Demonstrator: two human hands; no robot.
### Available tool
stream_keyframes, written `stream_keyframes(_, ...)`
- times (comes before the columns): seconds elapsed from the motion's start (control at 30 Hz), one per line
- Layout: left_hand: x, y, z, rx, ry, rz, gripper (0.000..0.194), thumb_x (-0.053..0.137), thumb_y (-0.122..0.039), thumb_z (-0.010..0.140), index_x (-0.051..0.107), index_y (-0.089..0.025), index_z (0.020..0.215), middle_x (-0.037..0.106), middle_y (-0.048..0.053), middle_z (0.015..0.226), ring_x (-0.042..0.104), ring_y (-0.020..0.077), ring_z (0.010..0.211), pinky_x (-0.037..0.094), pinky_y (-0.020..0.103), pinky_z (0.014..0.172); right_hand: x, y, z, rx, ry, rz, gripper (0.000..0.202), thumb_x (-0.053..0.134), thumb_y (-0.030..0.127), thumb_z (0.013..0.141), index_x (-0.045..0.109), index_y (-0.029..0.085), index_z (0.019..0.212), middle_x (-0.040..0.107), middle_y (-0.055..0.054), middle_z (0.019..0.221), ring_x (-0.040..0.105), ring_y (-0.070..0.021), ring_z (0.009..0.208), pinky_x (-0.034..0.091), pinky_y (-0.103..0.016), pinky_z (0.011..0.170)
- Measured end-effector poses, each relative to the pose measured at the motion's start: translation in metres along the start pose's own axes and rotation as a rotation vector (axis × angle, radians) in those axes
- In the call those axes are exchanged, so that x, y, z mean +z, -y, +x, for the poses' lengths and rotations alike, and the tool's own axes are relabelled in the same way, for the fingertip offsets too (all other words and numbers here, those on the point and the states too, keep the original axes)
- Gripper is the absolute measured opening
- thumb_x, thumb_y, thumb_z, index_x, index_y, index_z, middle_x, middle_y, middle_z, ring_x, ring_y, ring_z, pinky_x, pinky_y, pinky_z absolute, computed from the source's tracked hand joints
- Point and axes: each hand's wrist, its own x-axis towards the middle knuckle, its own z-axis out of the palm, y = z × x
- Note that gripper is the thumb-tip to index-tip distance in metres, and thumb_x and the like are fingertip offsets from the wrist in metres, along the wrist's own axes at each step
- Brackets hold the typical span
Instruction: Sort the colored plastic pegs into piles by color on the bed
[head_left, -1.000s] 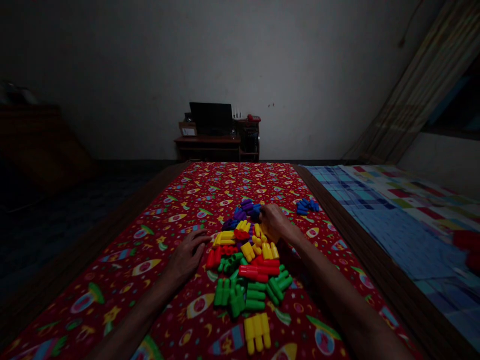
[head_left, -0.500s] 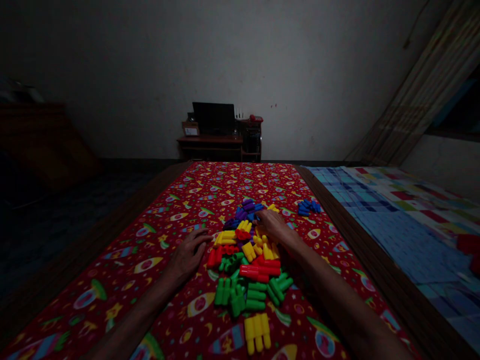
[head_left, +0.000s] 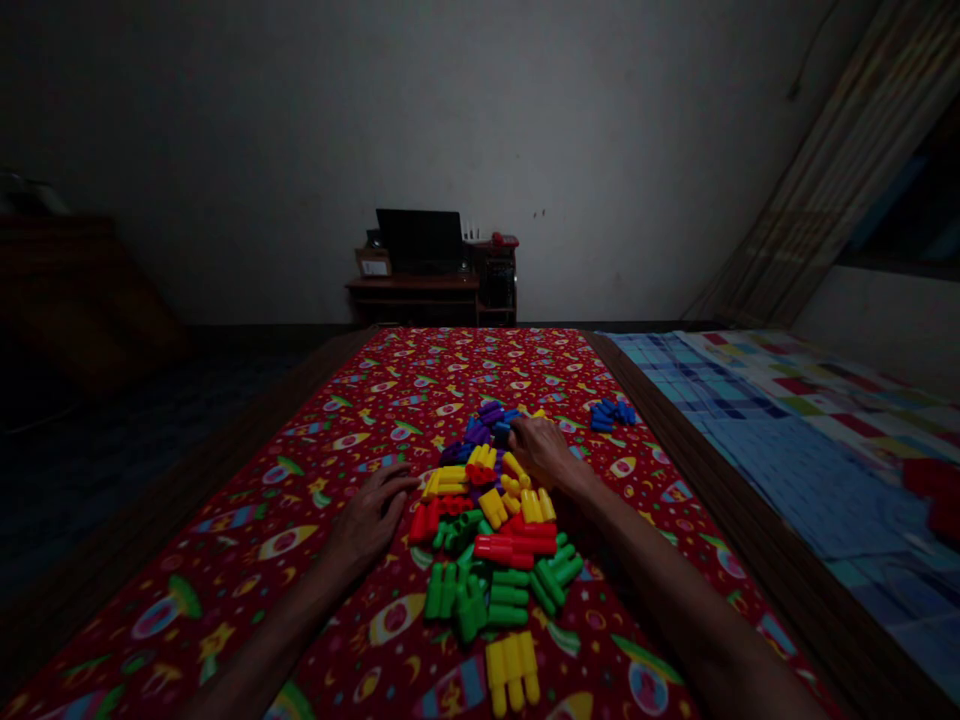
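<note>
Plastic building blocks lie in a loose pile on a red patterned cloth. My right hand (head_left: 546,450) reaches over the far right of the pile. Its bent fingers are at a blue block (head_left: 505,426) and look closed on its edge; the fingertips are partly hidden. Purple blocks (head_left: 480,432) lie just left of it, and yellow blocks (head_left: 536,506) below. My left hand (head_left: 375,508) rests on the cloth, fingers apart and holding nothing, close to a yellow block (head_left: 448,482) and a red block (head_left: 424,521).
Green blocks (head_left: 470,605) and a red block (head_left: 514,546) form the near part of the pile. Nearest me lies a yellow block (head_left: 513,672). A separate blue cluster (head_left: 613,415) sits at right. Beyond the cloth (head_left: 465,360), a desk (head_left: 412,285) carries a monitor (head_left: 420,240).
The view has shifted slightly. My right hand's fingers remain over the blue blocks with little visible movement. My left hand stays resting at the pile's left side.
</note>
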Motion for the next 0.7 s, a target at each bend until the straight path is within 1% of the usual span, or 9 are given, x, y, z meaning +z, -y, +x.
stream_keyframes(0.07, 0.001, 0.001, 0.000, 0.006, -0.001, 0.000, 0.038, 0.036, -0.036, 0.089, 0.070, -0.020, 0.096, 0.063, 0.010, 0.117, 0.060, 0.0238, 0.107, 0.051, 0.040, 0.093, -0.008, -0.009, 0.003, 0.044, -0.026, -0.031, 0.028, 0.041, 0.023, 0.089, 0.068, 0.014, 0.088, 0.068, -0.008, 0.078, 0.055, -0.0137, 0.065, 0.026, -0.025, 0.057)
stream_keyframes(0.13, 0.002, 0.002, 0.000, 0.014, -0.003, -0.004, 0.038, 0.036, -0.036, 0.089, 0.070, -0.020, 0.096, 0.063, 0.010, 0.118, 0.060, 0.0237, 0.107, 0.051, 0.040, 0.093, -0.021, -0.026, 0.007, 0.098, -0.081, -0.025, 0.030, 0.040, 0.024, 0.089, 0.068, 0.014, 0.085, 0.067, -0.009, 0.076, 0.053, -0.0133, 0.064, 0.025, -0.025, 0.057)
stream_keyframes(0.2, 0.002, 0.002, 0.000, 0.021, -0.003, -0.009, 0.037, 0.037, -0.035, 0.089, 0.070, -0.020, 0.095, 0.063, 0.009, 0.117, 0.061, 0.0230, 0.107, 0.051, 0.039, 0.093, -0.036, -0.052, 0.008, 0.161, -0.139, 0.007, 0.032, 0.039, 0.026, 0.088, 0.067, 0.013, 0.078, 0.065, -0.007, 0.070, 0.050, -0.0124, 0.060, 0.025, -0.025, 0.055)
stream_keyframes(0.3, 0.000, 0.000, 0.000, 0.025, -0.002, -0.010, 0.036, 0.038, -0.034, 0.088, 0.070, -0.020, 0.096, 0.063, 0.009, 0.117, 0.061, 0.0226, 0.107, 0.051, 0.038, 0.092, -0.056, -0.102, 0.002, 0.267, -0.158, 0.076, 0.035, 0.039, 0.027, 0.086, 0.062, 0.013, 0.063, 0.054, -0.002, 0.055, 0.045, -0.0106, 0.053, 0.023, -0.025, 0.051)
stream_keyframes(0.37, -0.002, -0.002, 0.000, 0.020, -0.004, -0.007, 0.035, 0.039, -0.034, 0.088, 0.070, -0.020, 0.096, 0.063, 0.009, 0.117, 0.061, 0.0226, 0.107, 0.052, 0.038, 0.092, -0.063, -0.134, -0.006, 0.316, -0.102, 0.138, 0.037, 0.040, 0.031, 0.084, 0.058, 0.013, 0.057, 0.047, 0.000, 0.049, 0.041, -0.0096, 0.048, 0.023, -0.024, 0.050)
stream_keyframes(0.47, -0.003, -0.005, 0.000, 0.012, -0.002, -0.005, 0.034, 0.039, -0.034, 0.088, 0.070, -0.021, 0.096, 0.063, 0.008, 0.117, 0.061, 0.0223, 0.106, 0.052, 0.038, 0.092, -0.062, -0.169, -0.019, 0.344, 0.050, 0.274, 0.034, 0.046, 0.034, 0.081, 0.060, 0.013, 0.058, 0.047, 0.002, 0.048, 0.039, -0.0087, 0.046, 0.025, -0.023, 0.048)
stream_keyframes(0.57, -0.002, -0.005, 0.000, 0.006, -0.006, -0.002, 0.035, 0.039, -0.034, 0.088, 0.070, -0.020, 0.095, 0.063, 0.009, 0.117, 0.061, 0.0230, 0.105, 0.052, 0.039, 0.092, -0.059, -0.182, -0.025, 0.481, 0.071, 0.289, 0.024, 0.054, 0.028, 0.075, 0.067, 0.011, 0.065, 0.055, 0.000, 0.052, 0.047, -0.0104, 0.049, 0.031, -0.022, 0.050)
stream_keyframes(0.63, -0.001, -0.003, 0.000, 0.004, -0.002, -0.001, 0.037, 0.038, -0.034, 0.088, 0.070, -0.019, 0.096, 0.063, 0.010, 0.118, 0.061, 0.0235, 0.106, 0.052, 0.039, 0.092, -0.060, -0.179, -0.026, 0.553, 0.018, 0.204, 0.018, 0.057, 0.021, 0.072, 0.071, 0.010, 0.072, 0.063, -0.003, 0.060, 0.055, -0.0129, 0.056, 0.034, -0.022, 0.053)
stream_keyframes(0.7, 0.000, -0.002, 0.000, 0.008, 0.006, 0.000, 0.038, 0.037, -0.034, 0.089, 0.070, -0.019, 0.097, 0.062, 0.011, 0.118, 0.060, 0.0238, 0.108, 0.051, 0.040, 0.093, -0.064, -0.169, -0.024, 0.579, -0.061, 0.098, 0.021, 0.056, 0.018, 0.072, 0.074, 0.010, 0.081, 0.068, -0.008, 0.071, 0.061, -0.0160, 0.066, 0.036, -0.023, 0.056)
